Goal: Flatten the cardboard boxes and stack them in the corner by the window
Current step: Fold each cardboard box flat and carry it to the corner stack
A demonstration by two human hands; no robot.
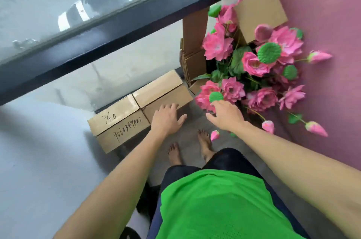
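Two bare hands reach down toward the floor by the window (82, 29). Left of the fingers, a taped cardboard box (136, 110) lies against the glass, handwritten "2/20" above a long number only partly legible. The left hand (166, 119) rests on the box's near right corner, fingers (172, 107) spread and nearly straight, holding nothing. Right of it, the right hand (226, 115) hovers with fingers (212, 117) loosely spread at the pink artificial flowers (252, 65); its fingertips are hidden among the blooms, so touch cannot be told. Beyond the fingers, flattened cardboard (193, 51) stands upright in the corner, partly hidden behind the flowers.
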